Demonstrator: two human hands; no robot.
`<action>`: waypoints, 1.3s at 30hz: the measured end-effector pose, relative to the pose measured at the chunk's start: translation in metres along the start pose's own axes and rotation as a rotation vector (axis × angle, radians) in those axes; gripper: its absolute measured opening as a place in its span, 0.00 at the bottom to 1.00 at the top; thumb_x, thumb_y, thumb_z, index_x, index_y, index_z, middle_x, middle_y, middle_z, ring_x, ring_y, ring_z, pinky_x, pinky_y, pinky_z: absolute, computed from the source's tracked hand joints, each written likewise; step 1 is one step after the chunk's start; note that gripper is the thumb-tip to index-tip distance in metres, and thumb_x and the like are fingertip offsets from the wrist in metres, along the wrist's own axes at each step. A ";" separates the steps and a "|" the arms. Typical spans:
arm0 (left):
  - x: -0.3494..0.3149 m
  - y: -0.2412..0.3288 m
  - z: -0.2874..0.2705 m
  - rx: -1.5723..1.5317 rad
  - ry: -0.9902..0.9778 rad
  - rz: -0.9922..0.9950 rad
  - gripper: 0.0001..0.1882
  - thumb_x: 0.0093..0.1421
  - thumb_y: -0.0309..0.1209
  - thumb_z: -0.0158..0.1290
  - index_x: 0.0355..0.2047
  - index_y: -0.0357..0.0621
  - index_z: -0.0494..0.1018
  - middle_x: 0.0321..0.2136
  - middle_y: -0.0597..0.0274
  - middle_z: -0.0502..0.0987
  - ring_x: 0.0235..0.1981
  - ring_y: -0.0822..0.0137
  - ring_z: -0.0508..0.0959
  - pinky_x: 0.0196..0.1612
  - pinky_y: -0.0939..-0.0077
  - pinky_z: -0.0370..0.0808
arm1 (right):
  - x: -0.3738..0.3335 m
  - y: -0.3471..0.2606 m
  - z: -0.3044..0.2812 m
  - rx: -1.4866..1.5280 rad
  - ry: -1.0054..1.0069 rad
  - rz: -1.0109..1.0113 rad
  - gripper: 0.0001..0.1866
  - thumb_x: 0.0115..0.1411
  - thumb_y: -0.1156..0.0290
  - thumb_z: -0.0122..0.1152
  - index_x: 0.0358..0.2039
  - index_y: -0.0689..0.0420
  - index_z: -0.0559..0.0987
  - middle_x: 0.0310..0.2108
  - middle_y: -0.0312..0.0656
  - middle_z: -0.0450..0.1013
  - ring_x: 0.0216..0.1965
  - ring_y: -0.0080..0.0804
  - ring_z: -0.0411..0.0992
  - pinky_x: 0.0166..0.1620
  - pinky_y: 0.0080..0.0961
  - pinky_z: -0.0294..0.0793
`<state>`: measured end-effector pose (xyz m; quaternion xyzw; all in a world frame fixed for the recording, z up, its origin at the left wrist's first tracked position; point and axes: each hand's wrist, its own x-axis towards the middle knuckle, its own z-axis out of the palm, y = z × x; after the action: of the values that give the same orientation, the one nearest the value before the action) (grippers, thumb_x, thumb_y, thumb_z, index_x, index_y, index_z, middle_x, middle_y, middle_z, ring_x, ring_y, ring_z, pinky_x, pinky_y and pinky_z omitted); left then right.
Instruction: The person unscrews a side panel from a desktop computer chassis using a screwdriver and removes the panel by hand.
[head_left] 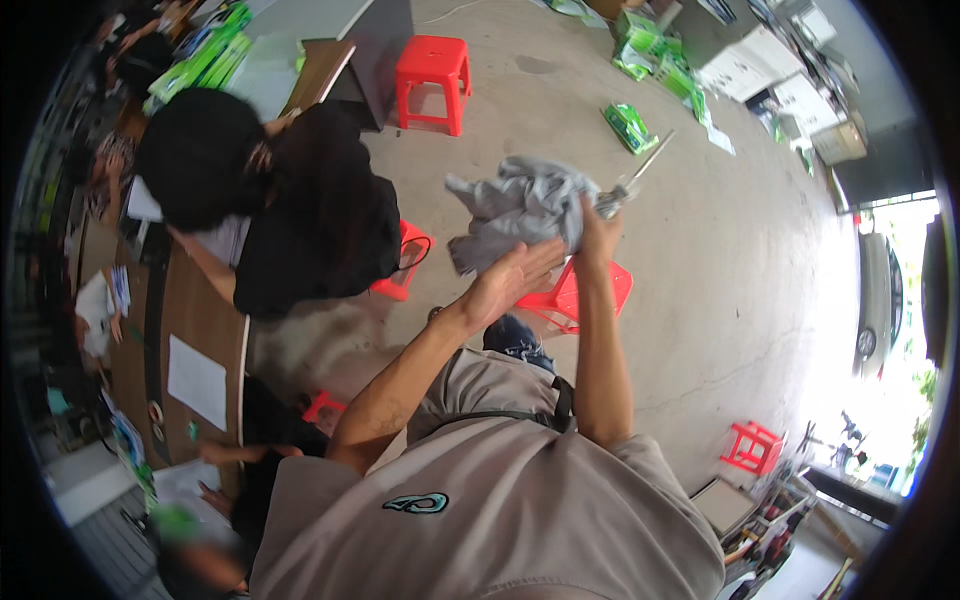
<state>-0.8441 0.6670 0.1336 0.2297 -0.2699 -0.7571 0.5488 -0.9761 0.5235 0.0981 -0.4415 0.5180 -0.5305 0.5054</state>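
A crumpled grey cloth bundle (520, 200) hangs in front of me above the floor. A thin pale rod (652, 158) sticks out of its right end, with a silvery cluster at the rod's base; I cannot tell its exact kind. My right hand (600, 235) is closed round the bundle's right end, close to that cluster. Against its near lower side lies my left hand (515, 280), fingers stretched out and close together. Below my hands stands a red plastic stool (615, 290), partly hidden by my right forearm.
To my left, a person in black (315, 210) sits at a long brown table (215, 300) bearing a white sheet (198, 380). Another red stool (432, 62) stands ahead; a third red stool (752, 447) is at right. A green packet (628, 128) lies on the floor beyond the rod.
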 end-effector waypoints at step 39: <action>0.420 0.540 -0.413 1.111 1.193 0.390 0.52 0.51 0.39 0.68 0.68 0.40 0.48 0.50 0.48 0.64 0.55 0.51 0.65 0.57 0.56 0.63 | 0.574 -0.060 0.669 0.371 -1.080 0.663 0.23 0.68 0.62 0.45 0.56 0.65 0.70 0.50 0.52 0.74 0.49 0.44 0.74 0.55 0.39 0.74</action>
<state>-0.3192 0.0658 0.1598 0.7779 -0.3030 -0.1571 0.5276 -0.3743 -0.1191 0.1755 -0.3682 0.2002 -0.1314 0.8984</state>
